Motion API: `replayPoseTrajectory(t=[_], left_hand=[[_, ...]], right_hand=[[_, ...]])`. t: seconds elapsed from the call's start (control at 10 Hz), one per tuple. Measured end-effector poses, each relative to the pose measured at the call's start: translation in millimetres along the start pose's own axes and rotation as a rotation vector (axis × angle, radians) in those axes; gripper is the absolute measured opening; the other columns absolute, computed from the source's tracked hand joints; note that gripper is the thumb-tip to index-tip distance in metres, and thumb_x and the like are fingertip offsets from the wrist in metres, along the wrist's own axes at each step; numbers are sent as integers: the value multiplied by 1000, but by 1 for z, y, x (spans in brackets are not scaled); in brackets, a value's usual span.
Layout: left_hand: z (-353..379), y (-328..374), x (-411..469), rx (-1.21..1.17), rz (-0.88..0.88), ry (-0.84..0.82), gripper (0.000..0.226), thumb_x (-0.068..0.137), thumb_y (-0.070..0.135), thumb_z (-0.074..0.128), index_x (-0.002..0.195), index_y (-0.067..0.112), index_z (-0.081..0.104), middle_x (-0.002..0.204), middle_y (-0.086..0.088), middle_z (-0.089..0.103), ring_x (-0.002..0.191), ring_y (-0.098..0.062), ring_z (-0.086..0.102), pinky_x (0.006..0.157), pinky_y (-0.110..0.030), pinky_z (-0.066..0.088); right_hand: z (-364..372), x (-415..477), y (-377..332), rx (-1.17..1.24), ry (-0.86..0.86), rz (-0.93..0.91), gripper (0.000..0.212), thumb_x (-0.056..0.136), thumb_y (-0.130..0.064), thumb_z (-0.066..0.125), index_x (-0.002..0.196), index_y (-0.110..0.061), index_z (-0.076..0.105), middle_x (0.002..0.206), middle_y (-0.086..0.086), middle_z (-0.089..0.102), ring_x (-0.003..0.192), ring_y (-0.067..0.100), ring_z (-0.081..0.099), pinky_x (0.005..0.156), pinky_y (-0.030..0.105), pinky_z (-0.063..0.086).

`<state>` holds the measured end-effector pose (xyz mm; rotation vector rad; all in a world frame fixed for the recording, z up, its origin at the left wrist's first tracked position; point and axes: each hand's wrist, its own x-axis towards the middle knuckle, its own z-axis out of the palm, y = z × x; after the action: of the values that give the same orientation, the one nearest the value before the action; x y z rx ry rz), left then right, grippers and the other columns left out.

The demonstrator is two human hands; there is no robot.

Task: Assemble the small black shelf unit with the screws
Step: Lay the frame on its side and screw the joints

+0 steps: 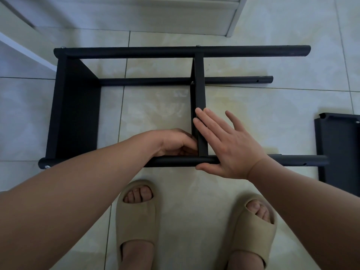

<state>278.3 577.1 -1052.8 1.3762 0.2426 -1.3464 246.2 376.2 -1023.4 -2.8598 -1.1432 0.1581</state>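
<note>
The black shelf unit lies on its side on the tiled floor, with long round poles running left to right. One shelf panel is fixed at the left end and a middle panel stands between the poles. My right hand lies flat with straight fingers against the middle panel and across the near pole. My left hand is curled at the corner where that panel meets the near pole; what its fingers hold is hidden. Screw heads show at the far pole and the near left end.
A loose black shelf panel lies on the floor at the right edge. My feet in beige slippers stand just in front of the near pole. White furniture stands at the back, and a white edge runs at the far left.
</note>
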Motion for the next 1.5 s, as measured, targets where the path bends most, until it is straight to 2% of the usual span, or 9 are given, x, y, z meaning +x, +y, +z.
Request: replayPoseTrajectory(t=[0.1,0.2,0.4,0.8,0.9,1.0,1.1,1.4,1.5], left_hand=[[-1,0,-1,42,-12,9,29,86,-6,55,70,14,68,67,-6,63,63,-18,63,59,-25,52],[-1,3,-1,52,-14,23,16,88,-8,56,88,5,67,73,-9,65,66,-20,66,63,-27,55],[0,4,-1,40,4,34,33,90,-11,55,122,-12,57,92,-19,63,78,-27,66,77,-35,55],[1,-1,1,-19,4,-56,16,94,-1,49,92,2,65,78,-9,70,69,-18,68,66,-27,54],[-1,-2,3,18,-5,-31,15,87,8,59,93,3,72,85,-10,71,77,-21,68,76,-32,54],[0,-1,1,93,28,-32,14,71,13,63,66,17,75,72,-5,70,67,-16,67,65,-26,52],[-2,-2,2,86,36,-21,16,69,10,62,61,18,75,67,-4,69,62,-15,66,61,-24,53],[-5,-4,7,-2,19,-77,15,92,-1,51,101,2,63,83,-9,66,75,-19,65,76,-32,52],[-7,-4,8,115,4,-83,40,94,4,50,65,19,74,70,2,68,65,-10,64,67,-25,50]], right_hand=[[0,1,0,1,-1,1,102,90,-77,39,158,-3,27,168,12,14,156,27,15,118,61,26],[1,1,0,1,6,1,101,90,-77,39,158,-2,28,168,13,15,156,27,16,118,62,27],[1,1,0,1,5,1,101,90,-77,38,158,-3,27,168,12,15,156,27,15,118,61,26],[-1,1,0,8,-6,6,101,90,-77,39,158,-3,26,168,12,14,156,27,15,118,61,26],[-2,1,-1,13,-11,8,101,90,-77,39,158,-3,26,168,12,15,156,27,15,118,61,26],[-2,1,0,13,-18,10,101,90,-77,38,158,-3,27,168,12,14,156,27,15,118,61,26],[-2,2,0,10,-15,9,101,90,-77,38,158,-3,27,168,12,15,156,27,16,118,61,26],[-2,2,0,5,-28,12,102,90,-78,36,159,-4,25,169,11,13,156,27,14,119,61,25],[-2,2,0,3,-26,11,101,90,-78,36,159,-4,26,169,11,13,156,27,14,119,61,25]])
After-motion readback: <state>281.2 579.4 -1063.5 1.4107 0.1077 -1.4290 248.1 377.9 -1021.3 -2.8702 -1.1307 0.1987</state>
